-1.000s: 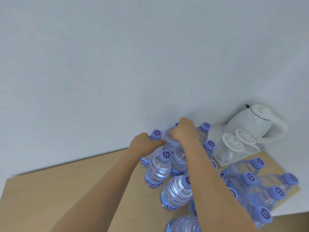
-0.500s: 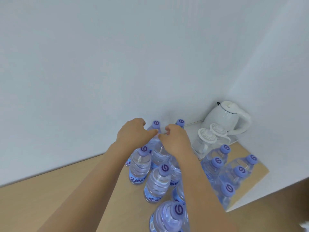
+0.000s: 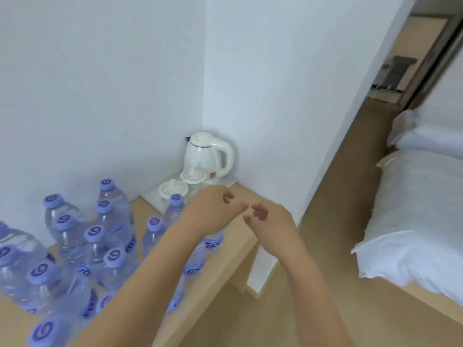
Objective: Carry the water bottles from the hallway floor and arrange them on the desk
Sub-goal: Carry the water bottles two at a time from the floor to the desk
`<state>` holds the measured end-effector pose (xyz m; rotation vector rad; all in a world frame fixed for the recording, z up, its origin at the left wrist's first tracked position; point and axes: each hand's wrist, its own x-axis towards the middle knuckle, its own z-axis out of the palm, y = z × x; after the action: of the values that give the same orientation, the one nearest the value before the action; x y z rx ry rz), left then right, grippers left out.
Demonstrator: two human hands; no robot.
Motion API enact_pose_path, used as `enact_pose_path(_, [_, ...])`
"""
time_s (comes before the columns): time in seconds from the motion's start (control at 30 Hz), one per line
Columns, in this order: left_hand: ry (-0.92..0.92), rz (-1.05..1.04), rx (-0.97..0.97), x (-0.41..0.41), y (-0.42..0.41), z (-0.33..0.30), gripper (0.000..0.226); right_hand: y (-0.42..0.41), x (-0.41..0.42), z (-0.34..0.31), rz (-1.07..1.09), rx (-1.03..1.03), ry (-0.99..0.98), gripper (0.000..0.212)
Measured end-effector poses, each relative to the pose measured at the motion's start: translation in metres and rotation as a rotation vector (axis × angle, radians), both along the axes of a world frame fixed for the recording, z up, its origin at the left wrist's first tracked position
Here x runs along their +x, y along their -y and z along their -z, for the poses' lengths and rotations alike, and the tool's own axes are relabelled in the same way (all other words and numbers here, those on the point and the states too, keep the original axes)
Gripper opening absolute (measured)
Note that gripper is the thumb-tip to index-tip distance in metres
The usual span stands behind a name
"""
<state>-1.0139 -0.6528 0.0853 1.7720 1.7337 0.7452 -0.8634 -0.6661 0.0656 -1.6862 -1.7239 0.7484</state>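
Head view: your left hand (image 3: 209,214) and right hand (image 3: 271,221) are hovering just right of the water bottles (image 3: 95,246), fingers loosely curled and holding nothing. The bottles are standing clustered on the desk (image 3: 238,236), left of the white kettle (image 3: 206,156). A bed (image 3: 413,221) is lying well right of the kettle

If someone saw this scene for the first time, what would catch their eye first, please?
The crowd of purple-capped water bottles covering the left of the desk. Both empty hands, left hand and right hand, hover near its right end. A white kettle stands in the corner.
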Motion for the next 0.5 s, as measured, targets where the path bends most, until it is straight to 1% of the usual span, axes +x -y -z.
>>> enact_pose_path(0.1, [-0.016,0.148,-0.073,0.083,-0.012,0.022,0.045,-0.001,0.090,0.010,0.100,-0.006,0.025,0.035])
enact_pose_path(0.17, [-0.035,0.206,-0.097,0.128,-0.021,0.033,0.047,-0.001,0.141,0.016,0.156,-0.016,0.045,0.035])
enact_pose_path(0.27, [-0.048,0.278,-0.138,0.186,-0.036,0.043,0.048,0.001,0.202,0.027,0.209,-0.066,0.088,0.037])
enact_pose_path(0.37, [-0.053,0.368,-0.184,0.237,-0.053,0.055,0.049,-0.004,0.252,0.041,0.281,-0.130,0.084,0.033])
enact_pose_path(0.43, [-0.098,0.427,-0.192,0.265,-0.067,0.062,0.046,-0.011,0.279,0.051,0.324,-0.186,0.076,0.032])
enact_pose_path(0.5, [-0.118,0.467,-0.206,0.289,-0.087,0.069,0.032,-0.022,0.301,0.061,0.347,-0.231,0.085,0.034])
